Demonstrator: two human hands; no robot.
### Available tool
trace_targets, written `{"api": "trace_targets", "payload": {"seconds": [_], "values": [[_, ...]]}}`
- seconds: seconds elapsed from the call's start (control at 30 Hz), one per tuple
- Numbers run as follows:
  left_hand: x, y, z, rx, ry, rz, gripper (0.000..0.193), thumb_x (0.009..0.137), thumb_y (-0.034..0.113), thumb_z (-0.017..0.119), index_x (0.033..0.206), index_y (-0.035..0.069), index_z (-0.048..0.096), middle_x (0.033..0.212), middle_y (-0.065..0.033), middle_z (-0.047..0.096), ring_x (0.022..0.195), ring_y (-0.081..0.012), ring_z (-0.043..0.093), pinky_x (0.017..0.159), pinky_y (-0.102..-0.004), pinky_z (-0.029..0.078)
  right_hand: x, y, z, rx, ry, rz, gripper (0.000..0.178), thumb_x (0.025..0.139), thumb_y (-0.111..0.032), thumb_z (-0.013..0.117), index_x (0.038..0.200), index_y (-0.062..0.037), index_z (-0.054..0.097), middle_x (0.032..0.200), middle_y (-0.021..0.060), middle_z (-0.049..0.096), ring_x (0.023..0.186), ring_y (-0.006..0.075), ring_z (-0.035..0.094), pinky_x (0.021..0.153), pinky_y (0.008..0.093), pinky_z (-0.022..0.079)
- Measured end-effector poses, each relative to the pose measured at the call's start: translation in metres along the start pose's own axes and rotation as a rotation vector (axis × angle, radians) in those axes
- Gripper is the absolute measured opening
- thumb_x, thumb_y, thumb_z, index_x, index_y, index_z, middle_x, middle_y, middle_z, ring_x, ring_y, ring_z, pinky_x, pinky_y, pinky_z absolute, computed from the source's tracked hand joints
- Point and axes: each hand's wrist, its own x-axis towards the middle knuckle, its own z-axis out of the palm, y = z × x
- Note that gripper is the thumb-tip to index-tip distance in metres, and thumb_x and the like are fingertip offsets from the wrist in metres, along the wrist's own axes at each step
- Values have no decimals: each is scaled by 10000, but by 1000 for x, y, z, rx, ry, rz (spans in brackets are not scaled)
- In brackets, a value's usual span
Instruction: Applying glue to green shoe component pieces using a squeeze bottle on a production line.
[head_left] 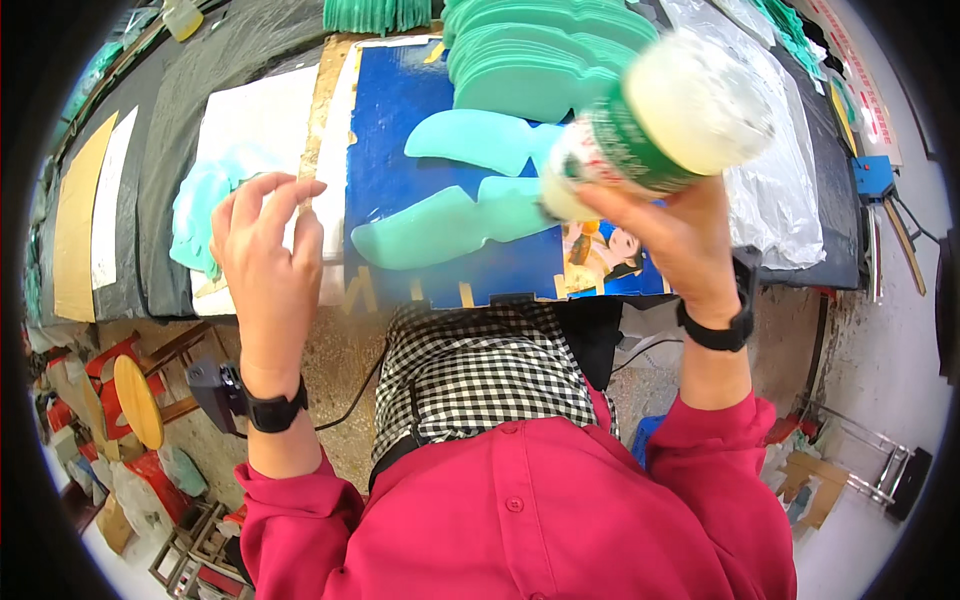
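My right hand (pixel 672 240) is closed round a white plastic bottle (pixel 690 110) with a green label. The bottle is tilted, its narrower end low over the blue board (pixel 385 120). Near that end lie two mint-green, wing-shaped sheets, a front one (pixel 430 230) and one behind it (pixel 470 138). My left hand (pixel 268 235) is raised at the board's left edge with bent fingers, thumb apart, nothing seen in it. Just left of this hand sits a small heap of pale green pieces (pixel 205 205) on a white sheet (pixel 255 125).
A large fanned stack of green sheets (pixel 510 65) stands at the back of the board, with another green bundle (pixel 375 14) left of it. Clear plastic film (pixel 775 190) covers the right side. A yellowish bottle (pixel 182 18) stands far left. Stools (pixel 138 400) are below left.
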Motion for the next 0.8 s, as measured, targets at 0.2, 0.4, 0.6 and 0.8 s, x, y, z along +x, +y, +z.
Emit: {"api": "trace_targets", "payload": {"seconds": [0.2, 0.4, 0.6, 0.8], "values": [[35, -9, -7, -79, -29, -14, 196, 917, 92, 672, 1063, 137, 794, 1216, -48, 706, 1186, -301, 568, 1090, -442, 416, -18, -2, -23, 9, 224, 51, 494, 839, -31, 911, 1274, 30, 684, 1182, 104, 783, 1082, 165, 753, 963, 324, 598], [17, -16, -16, -45, -160, -114, 150, 959, 87, 651, 1052, 108, 767, 1208, -45, 695, 1204, -287, 569, 1104, -411, 416, 1, 16, -10, -46, 223, -50, 550, 832, -43, 921, 1303, 24, 644, 1190, 102, 779, 1096, 154, 744, 950, 319, 602], [51, 29, 23, -145, -159, 64, 285, 936, 236, 729, 1186, 112, 787, 1203, -127, 705, 1150, -353, 597, 1058, -440, 455, 0, 0, 7, 24, 75, -112, 575, 843, -20, 910, 1341, 27, 625, 1188, 92, 767, 1088, 168, 742, 937, 324, 608], [65, 49, 63, -110, -293, 63, 308, 896, 280, 787, 1152, 111, 779, 1107, -107, 718, 1069, -342, 599, 984, -453, 473, -15, 3, -18, 253, 496, -44, 409, 862, 15, 880, 1232, 39, 706, 1136, 112, 777, 1001, 182, 758, 919, 337, 622]]}}
